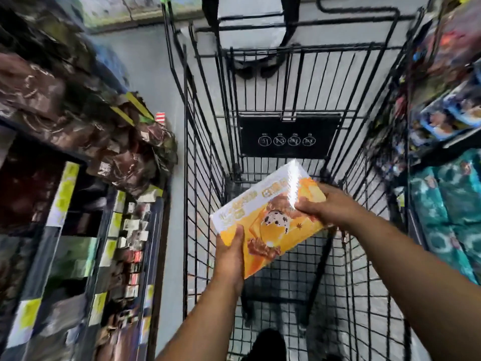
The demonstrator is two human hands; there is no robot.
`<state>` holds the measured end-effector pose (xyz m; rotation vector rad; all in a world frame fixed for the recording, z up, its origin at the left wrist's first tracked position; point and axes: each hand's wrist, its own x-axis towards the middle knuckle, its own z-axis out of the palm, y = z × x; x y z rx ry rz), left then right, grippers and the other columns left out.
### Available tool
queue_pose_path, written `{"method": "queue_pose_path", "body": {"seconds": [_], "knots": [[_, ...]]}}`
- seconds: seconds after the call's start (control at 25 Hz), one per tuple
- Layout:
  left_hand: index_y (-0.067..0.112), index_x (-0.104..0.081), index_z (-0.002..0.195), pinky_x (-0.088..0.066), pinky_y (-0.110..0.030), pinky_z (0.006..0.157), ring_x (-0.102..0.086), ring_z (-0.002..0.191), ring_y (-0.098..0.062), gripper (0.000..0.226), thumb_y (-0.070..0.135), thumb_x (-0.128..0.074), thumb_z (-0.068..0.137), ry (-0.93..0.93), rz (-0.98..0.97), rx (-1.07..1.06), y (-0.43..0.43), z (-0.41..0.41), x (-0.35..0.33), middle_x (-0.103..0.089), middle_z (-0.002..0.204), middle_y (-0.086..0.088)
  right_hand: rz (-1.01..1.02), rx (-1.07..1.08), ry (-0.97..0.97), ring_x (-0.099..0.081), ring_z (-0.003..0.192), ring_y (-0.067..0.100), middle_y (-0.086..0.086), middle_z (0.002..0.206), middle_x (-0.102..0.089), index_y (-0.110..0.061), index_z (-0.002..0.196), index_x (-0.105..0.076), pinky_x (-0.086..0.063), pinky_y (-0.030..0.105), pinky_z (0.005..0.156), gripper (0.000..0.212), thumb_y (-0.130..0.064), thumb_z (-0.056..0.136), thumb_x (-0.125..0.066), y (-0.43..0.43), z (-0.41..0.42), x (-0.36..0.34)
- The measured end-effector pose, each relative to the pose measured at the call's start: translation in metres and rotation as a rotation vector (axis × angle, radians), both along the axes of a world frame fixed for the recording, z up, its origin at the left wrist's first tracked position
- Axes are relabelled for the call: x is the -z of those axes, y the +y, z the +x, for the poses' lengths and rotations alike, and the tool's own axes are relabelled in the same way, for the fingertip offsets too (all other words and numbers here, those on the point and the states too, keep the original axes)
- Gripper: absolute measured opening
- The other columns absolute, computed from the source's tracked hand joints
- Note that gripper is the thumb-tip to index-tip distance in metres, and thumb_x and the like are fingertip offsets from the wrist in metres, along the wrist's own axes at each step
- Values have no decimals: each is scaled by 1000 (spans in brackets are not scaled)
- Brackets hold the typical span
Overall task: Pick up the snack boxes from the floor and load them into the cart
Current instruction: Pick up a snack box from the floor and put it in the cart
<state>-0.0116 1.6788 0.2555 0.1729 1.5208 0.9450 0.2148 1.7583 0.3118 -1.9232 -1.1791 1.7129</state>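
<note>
Holding an orange-and-white snack box (270, 217) between both hands, a person stood over a black wire shopping cart (205, 157) in a narrow shop aisle. At the far left, shelves of packaged goods (78, 178) ran close beside the cart's left wall, with a strip of grey floor (166, 105) between them. The left hand (230, 254) was closed around the box's near left corner, thumb lying on the printed face and fingers hidden beneath. The box hung above the open basket and inside its walls, touching neither wire nor floor, its long axis running diagonally from near left to far right and its printed face tilted up toward the camera. The right hand (329, 204) gripped the right-hand edge, fingers curled over the top and the thumb out of sight. Both hands sat at about the same height, the left slightly nearer the body. Beyond the box, the folded child-seat flap (289, 136) with its warning symbols marked the cart's far end. The mesh bottom directly under the box looked bare, so a straight drop or lowering seemed open, though the side walls left little spare room for the box's diagonal; squaring it to the basket would likely ease the way down. At the right, shelves of blue and teal packs (447, 194) pressed close to the cart's right wall.
</note>
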Motion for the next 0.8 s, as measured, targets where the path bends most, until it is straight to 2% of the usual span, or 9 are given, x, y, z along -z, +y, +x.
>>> {"method": "queue_pose_path", "body": {"seconds": [0.16, 0.28, 0.36, 0.48, 0.56, 0.64, 0.68, 0.76, 0.8], "knots": [[38, -51, 129, -54, -60, 86, -69, 105, -30, 64, 57, -74, 72, -14, -74, -156, -16, 7, 53, -69, 121, -3, -42, -215, -33, -66, 77, 9, -4, 100, -67, -27, 133, -52, -50, 15, 56, 61, -25, 79, -79, 46, -20, 55], [35, -43, 136, -54, -55, 91, -68, 107, -26, 72, 52, -75, 75, 67, -40, -127, -14, 9, 84, -67, 125, -2, -33, -242, -4, -68, 90, 19, 1, 113, -68, -26, 139, -46, -55, 28, 65, 76, -18, 73, -83, 62, -24, 97], [30, -35, 142, -55, -50, 92, -67, 109, -22, 75, 43, -74, 80, 169, 5, -44, -11, 12, 103, -64, 129, -4, 7, -226, -27, -66, 96, 21, 1, 113, -66, -25, 141, -41, -57, 31, 68, 81, -10, 73, -82, 60, -18, 121], [30, -35, 143, -53, -52, 92, -64, 114, -28, 73, 32, -72, 81, 225, 131, 35, 0, 10, 129, -62, 132, -6, 73, -94, -50, -62, 105, 26, 2, 116, -63, -25, 139, -36, -56, 48, 84, 85, 0, 72, -81, 45, -5, 147], [33, -40, 138, -51, -60, 90, -64, 114, -30, 71, 30, -76, 77, 296, 174, 104, 18, 5, 136, -63, 129, -6, 123, 47, -25, -63, 102, 21, -1, 110, -64, -26, 130, -39, -58, 43, 79, 77, 6, 72, -78, 34, -3, 159], [25, -42, 136, -53, -61, 89, -65, 110, -26, 63, 9, -71, 82, 324, 208, 165, 43, 1, 137, -65, 122, -4, 166, 187, -5, -63, 100, 16, -3, 109, -64, -24, 129, -39, -58, 29, 72, 74, 7, 73, -76, 27, -9, 166], [21, -41, 135, -53, -58, 90, -65, 109, -24, 62, 2, -68, 83, 354, 212, 198, 59, -2, 140, -65, 119, -4, 199, 252, -6, -63, 100, 13, -3, 112, -64, -22, 130, -38, -56, 24, 73, 73, 7, 74, -75, 26, -13, 169], [22, -40, 137, -53, -52, 95, -63, 111, -23, 70, 12, -72, 75, 463, 242, 293, 89, -11, 140, -59, 124, -8, 249, 379, -11, -59, 96, 3, -6, 113, -60, -18, 132, -37, -51, 12, 74, 69, 7, 78, -73, 20, -23, 171], [24, -40, 138, -52, -49, 97, -62, 113, -23, 77, 21, -72, 68, 535, 244, 335, 102, -14, 142, -56, 127, -10, 268, 422, -28, -58, 94, 1, -8, 110, -59, -17, 132, -37, -49, 12, 75, 66, 5, 80, -72, 17, -27, 172]]}}
